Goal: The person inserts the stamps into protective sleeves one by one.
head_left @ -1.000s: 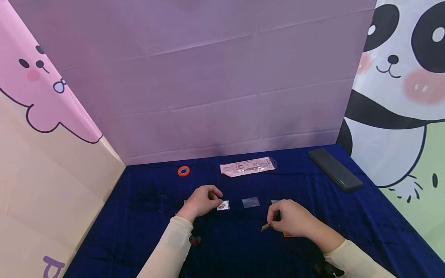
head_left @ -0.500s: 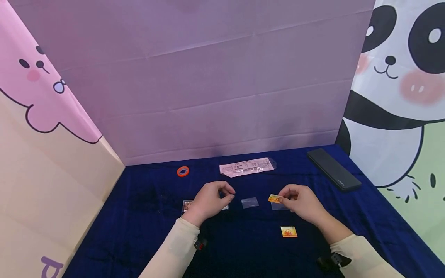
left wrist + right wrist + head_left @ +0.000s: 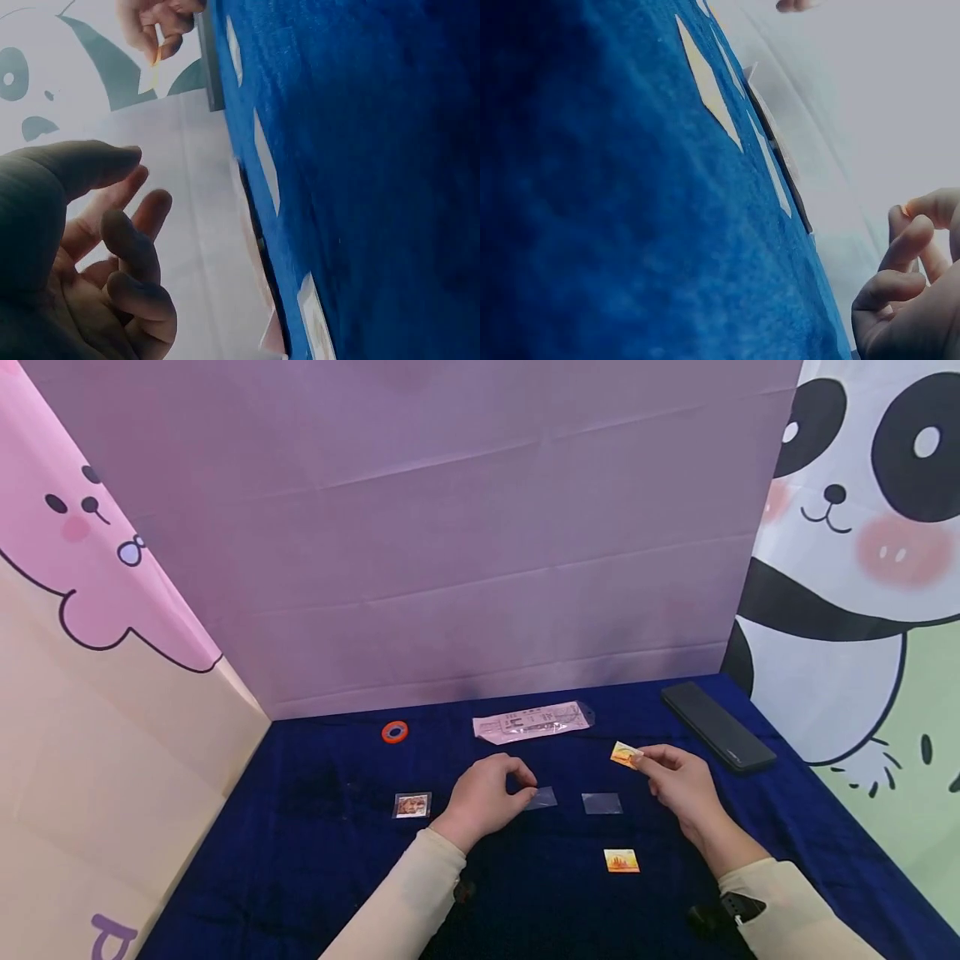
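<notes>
My right hand [image 3: 678, 781] pinches a small yellow picture card [image 3: 624, 754] by its edge, raised off the cloth. My left hand [image 3: 487, 795] hovers with loosely bent fingers; the left wrist view shows a gap between its thumb and fingers [image 3: 135, 247], with nothing held. Partly behind its fingertips lies a clear plastic sleeve [image 3: 545, 797]. Another clear sleeve [image 3: 602, 803] lies between the hands. Nearer me is a second yellow card [image 3: 622, 861]. Left of my left hand, a picture card sits inside a sleeve [image 3: 412, 806]. A sleeve with a print [image 3: 316, 319] shows low in the left wrist view.
Dark blue cloth [image 3: 330, 860] covers the table. At the back are an orange-red ring-shaped roll [image 3: 394, 732] and a pink printed packet [image 3: 532, 722]. A long dark grey case [image 3: 717, 727] lies at the right. A purple backdrop [image 3: 495, 527] stands behind.
My right hand has lifted the yellow card up from low on the cloth, past the right sleeve, and further right. My left hand has moved right, uncovering the sleeved card at the left.
</notes>
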Tool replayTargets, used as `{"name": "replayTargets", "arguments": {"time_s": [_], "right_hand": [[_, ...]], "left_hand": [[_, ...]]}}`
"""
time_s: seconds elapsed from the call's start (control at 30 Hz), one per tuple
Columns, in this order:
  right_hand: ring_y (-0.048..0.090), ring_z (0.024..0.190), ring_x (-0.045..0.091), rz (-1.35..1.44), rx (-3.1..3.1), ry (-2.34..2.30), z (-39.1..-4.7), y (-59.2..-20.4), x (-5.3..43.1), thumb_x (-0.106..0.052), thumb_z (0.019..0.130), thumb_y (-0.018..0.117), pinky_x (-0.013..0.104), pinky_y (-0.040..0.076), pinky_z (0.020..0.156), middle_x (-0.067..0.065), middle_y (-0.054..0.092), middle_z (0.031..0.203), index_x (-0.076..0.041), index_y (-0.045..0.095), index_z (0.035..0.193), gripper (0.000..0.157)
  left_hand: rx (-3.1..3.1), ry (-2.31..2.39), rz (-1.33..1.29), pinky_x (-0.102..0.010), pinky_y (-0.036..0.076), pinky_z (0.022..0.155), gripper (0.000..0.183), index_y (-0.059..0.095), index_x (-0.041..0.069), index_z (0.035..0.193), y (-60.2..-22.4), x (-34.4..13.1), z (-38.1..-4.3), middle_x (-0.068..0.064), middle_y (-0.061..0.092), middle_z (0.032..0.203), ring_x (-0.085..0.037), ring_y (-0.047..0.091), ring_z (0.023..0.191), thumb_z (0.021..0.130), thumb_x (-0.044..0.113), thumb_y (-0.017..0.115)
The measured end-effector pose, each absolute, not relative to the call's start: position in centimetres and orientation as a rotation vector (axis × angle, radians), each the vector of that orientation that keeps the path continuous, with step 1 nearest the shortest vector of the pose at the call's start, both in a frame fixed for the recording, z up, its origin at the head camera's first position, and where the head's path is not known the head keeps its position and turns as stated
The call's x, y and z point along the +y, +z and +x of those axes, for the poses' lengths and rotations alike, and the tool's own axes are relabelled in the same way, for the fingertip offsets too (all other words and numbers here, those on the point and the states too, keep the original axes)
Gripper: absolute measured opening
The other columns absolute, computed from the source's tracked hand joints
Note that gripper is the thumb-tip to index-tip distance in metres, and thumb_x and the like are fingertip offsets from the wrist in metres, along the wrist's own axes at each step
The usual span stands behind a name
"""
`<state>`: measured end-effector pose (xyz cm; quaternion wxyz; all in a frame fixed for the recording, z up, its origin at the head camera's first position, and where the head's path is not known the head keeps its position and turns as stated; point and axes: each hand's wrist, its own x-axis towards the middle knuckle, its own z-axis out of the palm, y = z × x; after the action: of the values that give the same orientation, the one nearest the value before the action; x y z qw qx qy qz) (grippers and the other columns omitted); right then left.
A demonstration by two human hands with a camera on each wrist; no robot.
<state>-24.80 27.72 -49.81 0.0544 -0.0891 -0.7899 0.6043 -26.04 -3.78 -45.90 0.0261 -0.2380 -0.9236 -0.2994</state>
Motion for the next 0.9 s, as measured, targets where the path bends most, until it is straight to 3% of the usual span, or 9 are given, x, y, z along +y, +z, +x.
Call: {"name": "replayTargets", "arguments": {"time_s": [0.17, 0.3, 0.53, 0.9], "right_hand": [[0.053, 0.07, 0.014, -0.364, -2.291, 1.936, -24.9, -50.0, 28.1, -0.045, 0.1, 0.072, 0.025, 0.044, 0.057, -0.003, 0.063, 0.102, -0.004, 0.066, 0.133, 0.053], [0.053, 0.069, 0.013, -0.415, -2.236, 1.974, -25.0, -50.0, 28.3, -0.047, 0.099, 0.072, 0.024, 0.044, 0.057, -0.001, 0.065, 0.103, -0.006, 0.066, 0.133, 0.053], [0.052, 0.067, 0.011, -0.434, -2.154, 2.015, -25.0, -49.9, 28.4, -0.044, 0.1, 0.072, 0.023, 0.045, 0.058, -0.003, 0.071, 0.102, -0.01, 0.067, 0.124, 0.043], [0.052, 0.07, 0.012, -0.366, -2.204, 1.984, -24.9, -50.1, 28.4, -0.048, 0.099, 0.071, 0.023, 0.045, 0.062, -0.003, 0.07, 0.101, -0.009, 0.066, 0.127, 0.049]], "left_hand": [[-2.877, -0.807, -0.687, -0.037, 0.055, 0.09, 0.018, 0.077, 0.027, 0.111, -46.6, -2.3, -26.7, 0.007, 0.067, 0.113, -0.014, 0.065, 0.099, 0.095, 0.034, 0.08], [-2.928, -0.747, -0.673, -0.037, 0.056, 0.091, 0.03, 0.075, 0.023, 0.122, -47.2, -1.6, -27.5, 0.001, 0.067, 0.118, -0.014, 0.065, 0.101, 0.094, 0.035, 0.08], [-3.026, -0.72, -0.615, -0.039, 0.055, 0.092, 0.034, 0.074, 0.023, 0.123, -47.9, -0.7, -28.4, 0.002, 0.066, 0.117, -0.014, 0.064, 0.1, 0.093, 0.036, 0.082], [-3.139, -0.612, -0.553, -0.038, 0.055, 0.092, 0.038, 0.076, 0.02, 0.122, -48.3, -0.3, -29.2, 0.005, 0.066, 0.105, -0.012, 0.061, 0.092, 0.089, 0.035, 0.086]]}}
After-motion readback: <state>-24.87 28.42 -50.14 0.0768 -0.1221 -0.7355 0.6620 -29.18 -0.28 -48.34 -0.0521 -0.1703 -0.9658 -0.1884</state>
